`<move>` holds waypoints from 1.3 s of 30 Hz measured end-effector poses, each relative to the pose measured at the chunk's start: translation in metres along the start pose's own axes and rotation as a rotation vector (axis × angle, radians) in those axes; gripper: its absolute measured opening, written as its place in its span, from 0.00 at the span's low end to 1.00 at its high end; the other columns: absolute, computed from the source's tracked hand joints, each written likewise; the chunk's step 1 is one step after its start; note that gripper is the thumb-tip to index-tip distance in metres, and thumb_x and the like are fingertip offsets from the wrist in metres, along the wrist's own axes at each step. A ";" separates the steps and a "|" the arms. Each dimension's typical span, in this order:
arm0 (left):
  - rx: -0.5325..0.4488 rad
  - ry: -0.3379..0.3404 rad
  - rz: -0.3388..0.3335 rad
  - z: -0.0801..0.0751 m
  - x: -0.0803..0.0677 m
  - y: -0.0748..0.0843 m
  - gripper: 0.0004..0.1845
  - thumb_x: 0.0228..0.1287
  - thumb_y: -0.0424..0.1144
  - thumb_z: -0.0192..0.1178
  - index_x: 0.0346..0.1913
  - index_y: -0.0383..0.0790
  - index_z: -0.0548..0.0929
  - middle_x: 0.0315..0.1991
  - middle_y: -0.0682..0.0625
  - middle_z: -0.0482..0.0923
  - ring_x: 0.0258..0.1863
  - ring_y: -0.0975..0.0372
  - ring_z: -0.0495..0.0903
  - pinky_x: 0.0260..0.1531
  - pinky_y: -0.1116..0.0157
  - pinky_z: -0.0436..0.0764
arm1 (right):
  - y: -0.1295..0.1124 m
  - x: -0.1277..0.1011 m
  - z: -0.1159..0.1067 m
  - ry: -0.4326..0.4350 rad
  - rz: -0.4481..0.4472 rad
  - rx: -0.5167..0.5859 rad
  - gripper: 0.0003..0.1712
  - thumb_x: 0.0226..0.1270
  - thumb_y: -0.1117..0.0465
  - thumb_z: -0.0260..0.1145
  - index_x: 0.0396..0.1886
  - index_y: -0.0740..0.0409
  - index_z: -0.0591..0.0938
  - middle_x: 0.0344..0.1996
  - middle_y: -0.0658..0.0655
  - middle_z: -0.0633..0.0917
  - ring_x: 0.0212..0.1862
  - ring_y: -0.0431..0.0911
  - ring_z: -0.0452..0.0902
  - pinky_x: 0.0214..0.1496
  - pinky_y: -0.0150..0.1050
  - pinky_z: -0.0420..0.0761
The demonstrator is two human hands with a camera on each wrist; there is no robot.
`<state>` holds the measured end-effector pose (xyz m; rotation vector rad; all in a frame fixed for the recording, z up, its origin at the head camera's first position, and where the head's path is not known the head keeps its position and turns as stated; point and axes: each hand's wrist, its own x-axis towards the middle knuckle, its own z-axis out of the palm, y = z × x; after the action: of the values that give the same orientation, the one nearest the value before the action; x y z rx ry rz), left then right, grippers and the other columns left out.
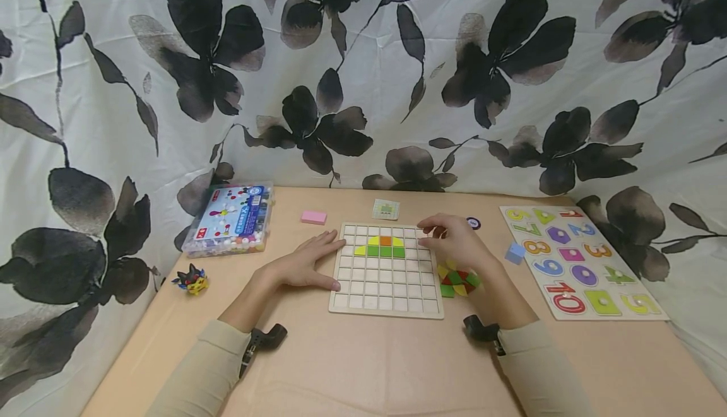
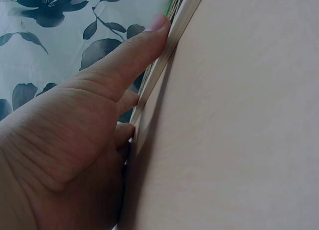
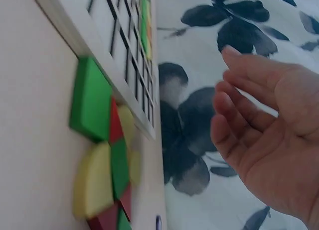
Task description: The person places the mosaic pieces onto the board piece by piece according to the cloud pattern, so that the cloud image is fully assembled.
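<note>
Head view: left hand (image 1: 303, 264) rests flat against the grid board (image 1: 388, 303); right hand (image 1: 457, 240) hovers, grip seemingly released (fingers loose).

Head camera looked forward and down over my forearms, taking in the whole table (image 1: 363, 366) up to the flowered cloth (image 1: 363, 57) behind. Left wrist camera sat very near, low behind my left hand (image 2: 75, 140), looking along my fingers at the grid board's (image 2: 174, 36) edge. Right wrist camera, equally near, faced past my right hand (image 3: 269, 135) toward the loose tiles (image 3: 99, 155). All three views shared the board.
</note>
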<state>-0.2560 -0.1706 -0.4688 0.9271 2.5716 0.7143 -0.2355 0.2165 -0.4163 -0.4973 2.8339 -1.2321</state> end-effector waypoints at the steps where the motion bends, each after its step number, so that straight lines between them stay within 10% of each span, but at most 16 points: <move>1: -0.001 -0.001 -0.001 0.000 0.000 0.000 0.57 0.58 0.67 0.71 0.84 0.51 0.56 0.86 0.44 0.39 0.86 0.48 0.37 0.83 0.43 0.39 | 0.001 -0.001 -0.003 -0.014 -0.005 -0.002 0.16 0.68 0.59 0.74 0.55 0.52 0.88 0.51 0.61 0.87 0.45 0.50 0.78 0.49 0.44 0.80; 39: -0.006 -0.007 -0.009 0.000 0.000 0.003 0.57 0.58 0.67 0.71 0.84 0.51 0.56 0.87 0.44 0.38 0.86 0.49 0.36 0.83 0.44 0.39 | 0.052 -0.014 -0.034 -0.347 0.119 -0.043 0.13 0.63 0.70 0.74 0.47 0.58 0.90 0.41 0.55 0.90 0.42 0.48 0.79 0.49 0.39 0.82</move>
<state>-0.2546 -0.1690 -0.4673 0.9139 2.5643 0.7143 -0.2415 0.2783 -0.4320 -0.4817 2.5604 -0.9592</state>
